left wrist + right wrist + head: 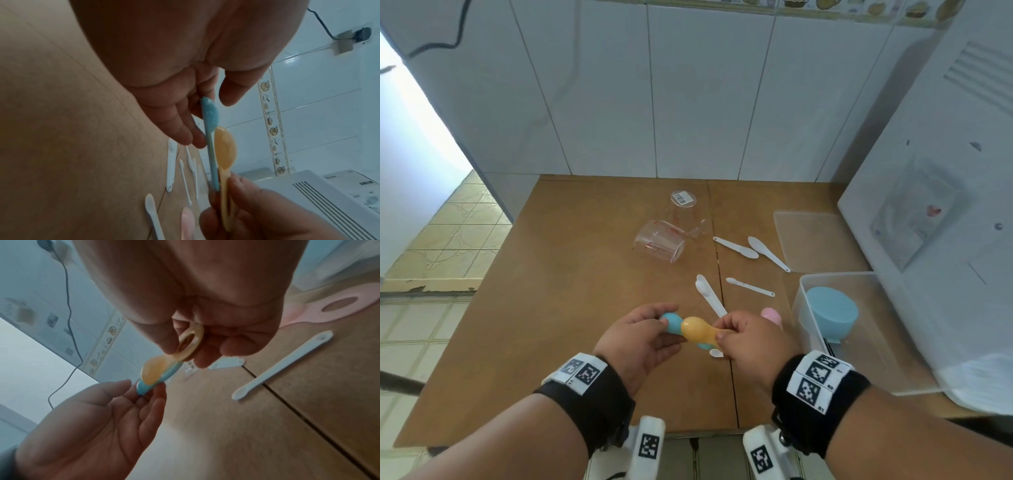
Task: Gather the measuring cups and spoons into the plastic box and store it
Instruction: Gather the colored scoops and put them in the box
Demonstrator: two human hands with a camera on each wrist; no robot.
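Over the wooden table (571, 308), both hands hold a yellow spoon (698, 330) nested on a blue spoon (671, 322). My left hand (659, 322) pinches the blue spoon's bowl (144, 388) between thumb and fingertips. My right hand (722, 334) pinches the ring handles, the yellow ring (190, 340) showing between its fingers. A pink spoon (770, 315) lies just right of my right hand. Several white spoons (736, 248) lie scattered behind. Two clear measuring cups (659, 240) sit farther back. The plastic box (835, 274) at right holds a blue cup (832, 313).
The box's flat translucent lid (815, 240) lies behind the box. A large white appliance (945, 205) stands along the table's right side, close to the box. White tiled wall (688, 102) closes the back; the table's left edge drops to the tiled floor (448, 240).
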